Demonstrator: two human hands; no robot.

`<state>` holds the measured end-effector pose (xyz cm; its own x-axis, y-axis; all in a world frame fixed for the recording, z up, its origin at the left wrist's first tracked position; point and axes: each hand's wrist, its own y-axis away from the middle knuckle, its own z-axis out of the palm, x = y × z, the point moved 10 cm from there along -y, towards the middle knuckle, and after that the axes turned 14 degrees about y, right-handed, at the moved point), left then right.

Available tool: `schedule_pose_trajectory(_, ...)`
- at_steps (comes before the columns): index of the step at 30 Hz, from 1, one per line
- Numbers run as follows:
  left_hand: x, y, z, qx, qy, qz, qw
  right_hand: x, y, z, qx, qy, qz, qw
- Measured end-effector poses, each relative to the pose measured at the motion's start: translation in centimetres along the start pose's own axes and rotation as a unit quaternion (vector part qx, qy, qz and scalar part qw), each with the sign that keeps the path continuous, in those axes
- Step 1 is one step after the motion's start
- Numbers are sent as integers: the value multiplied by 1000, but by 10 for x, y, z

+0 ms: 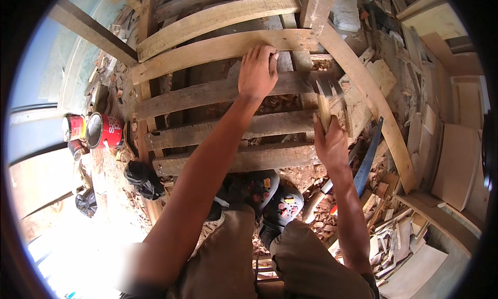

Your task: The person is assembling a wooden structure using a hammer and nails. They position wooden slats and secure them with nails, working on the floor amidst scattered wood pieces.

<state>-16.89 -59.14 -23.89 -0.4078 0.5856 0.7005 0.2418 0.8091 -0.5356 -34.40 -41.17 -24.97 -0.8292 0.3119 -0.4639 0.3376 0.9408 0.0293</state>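
My right hand [332, 144] is wrapped round the light wooden handle of a claw hammer [324, 106]. The hammer's metal head, slightly blurred, is over the right end of a grey-brown slat. My left hand [258, 73] is closed over a paler wooden slat [207, 52], its fingers curled at the slat's far edge. That slat is one of several lying crosswise on a wooden frame. Small nail heads show at its right end, beside an upright post [317, 8]. The left palm hides part of the slat.
A blue-bladed handsaw [369, 156] lies right of my right forearm, near a curved board [371, 91]. Red paint cans [109, 131] and a black plastic bag [144, 179] are at the left. Wood chips [324, 216] cover the ground, with offcuts [415, 268] at lower right.
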Motion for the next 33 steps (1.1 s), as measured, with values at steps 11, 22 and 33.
schedule_pose_trajectory(11,4,4,0,-2,0,2,1000,-1,8,-12,-12,-75,39,996)
schedule_pose_trajectory(22,46,8,52,-72,329,-131,932,62,47,4,-17,-187,169,968)
schedule_pose_trajectory(33,52,13,51,-69,240,57,967,56,45,-4,-32,-279,247,927)
